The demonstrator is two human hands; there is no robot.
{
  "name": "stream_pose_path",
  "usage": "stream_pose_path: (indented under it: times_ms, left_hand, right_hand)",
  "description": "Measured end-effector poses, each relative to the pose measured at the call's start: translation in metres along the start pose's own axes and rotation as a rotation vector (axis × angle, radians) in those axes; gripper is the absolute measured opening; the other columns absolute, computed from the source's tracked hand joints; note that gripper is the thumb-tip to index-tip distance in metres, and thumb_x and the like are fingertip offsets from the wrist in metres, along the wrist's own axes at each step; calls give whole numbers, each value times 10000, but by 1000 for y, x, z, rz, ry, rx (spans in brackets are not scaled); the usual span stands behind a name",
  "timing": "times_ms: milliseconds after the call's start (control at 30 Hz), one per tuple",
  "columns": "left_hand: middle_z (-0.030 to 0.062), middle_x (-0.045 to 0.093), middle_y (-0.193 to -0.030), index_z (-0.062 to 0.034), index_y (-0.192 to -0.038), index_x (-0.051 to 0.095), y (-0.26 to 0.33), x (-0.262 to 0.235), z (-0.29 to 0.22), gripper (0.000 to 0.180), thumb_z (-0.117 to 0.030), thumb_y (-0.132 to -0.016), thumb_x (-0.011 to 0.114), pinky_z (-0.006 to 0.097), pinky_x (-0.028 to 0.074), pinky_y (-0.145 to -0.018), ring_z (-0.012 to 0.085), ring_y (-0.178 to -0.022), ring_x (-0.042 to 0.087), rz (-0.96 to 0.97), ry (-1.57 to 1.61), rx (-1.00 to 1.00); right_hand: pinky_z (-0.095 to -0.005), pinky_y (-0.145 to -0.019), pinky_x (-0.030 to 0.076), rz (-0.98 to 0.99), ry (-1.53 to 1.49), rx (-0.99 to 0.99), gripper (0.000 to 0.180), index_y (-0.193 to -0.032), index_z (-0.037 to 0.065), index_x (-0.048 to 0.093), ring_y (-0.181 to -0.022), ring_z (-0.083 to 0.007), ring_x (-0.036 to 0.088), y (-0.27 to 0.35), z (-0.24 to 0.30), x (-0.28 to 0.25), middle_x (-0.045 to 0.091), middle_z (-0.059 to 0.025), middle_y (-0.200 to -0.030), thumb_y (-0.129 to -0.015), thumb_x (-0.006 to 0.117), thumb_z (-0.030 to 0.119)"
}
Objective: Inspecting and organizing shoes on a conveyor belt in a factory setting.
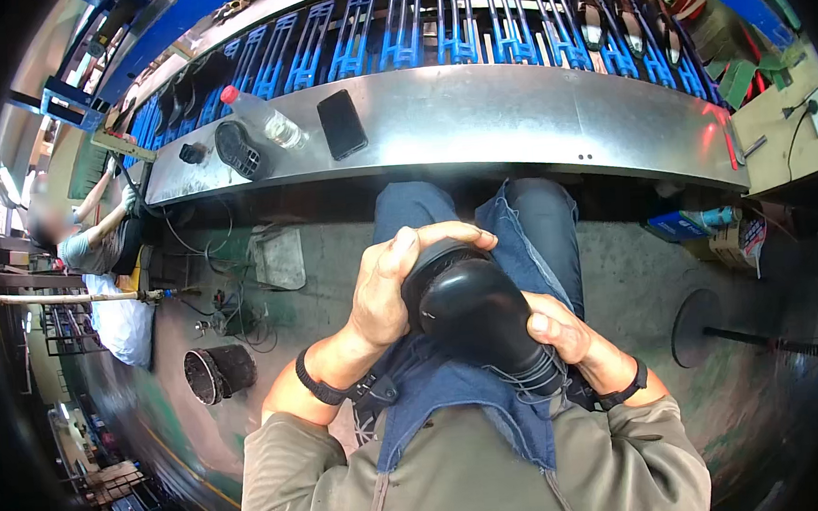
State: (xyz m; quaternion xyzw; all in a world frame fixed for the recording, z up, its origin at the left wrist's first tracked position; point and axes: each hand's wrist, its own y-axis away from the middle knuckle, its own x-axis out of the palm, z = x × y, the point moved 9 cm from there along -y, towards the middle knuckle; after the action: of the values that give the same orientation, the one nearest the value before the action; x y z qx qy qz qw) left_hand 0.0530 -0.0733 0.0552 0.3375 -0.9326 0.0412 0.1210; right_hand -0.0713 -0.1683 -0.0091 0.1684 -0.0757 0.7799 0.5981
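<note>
A black shoe (pixel 473 312) rests on my lap over a blue denim apron (pixel 454 384). My left hand (pixel 392 285) wraps over the shoe's far end, fingers curled across the top. At the shoe's near right side, my right hand (pixel 563 330) presses on it with the thumb on the upper. Both wrists wear black bands.
A metal workbench ledge (pixel 513 118) runs across in front, holding a black phone (pixel 342 124), a clear bottle with a red cap (pixel 265 119) and a black shoe sole (pixel 239 149). Blue conveyor racks (pixel 442 29) lie behind. Another person (pixel 90 242) works at left. A black bucket (pixel 218 372) sits on the floor.
</note>
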Motion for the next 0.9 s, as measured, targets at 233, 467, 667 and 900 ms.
stream_pose_path:
  times_ms: [233,467,667,900]
  left_hand:
    - [282,678,-1141,123,-1172,628,5,3,-6,686,-409,-1052,211,495,503,-1024,399,-1133,642,-18,-69,26]
    - [290,674,-1145,123,-1161,633,7,2,-9,677,-392,-1044,210,494,501,-1025,401,-1137,638,-44,-45,14]
    - [292,673,-1151,125,-1163,635,7,3,-9,681,-395,-1036,214,495,500,-1026,403,-1134,638,-29,-63,35]
    - [279,673,-1148,124,-1175,637,11,7,-6,688,-411,-1034,227,503,489,-1038,412,-1153,630,-28,-58,17]
  right_hand:
    - [-352,-1003,455,21,6,13,810,-1403,-93,486,-1150,-256,620,-3,0,4,638,-198,-1272,-945,453,575]
    - [-338,-1005,460,43,-12,-35,681,-1419,-76,479,-1160,-222,614,-6,-2,5,648,-173,-1258,-998,464,459]
    - [-326,-953,480,28,-26,-37,667,-1376,-73,515,-1095,-198,625,-5,-5,3,663,-147,-1193,-1006,467,480]
    - [-309,-922,485,12,-92,-46,674,-1346,-75,534,-1056,-183,631,-3,-12,2,672,-134,-1152,-998,481,500]
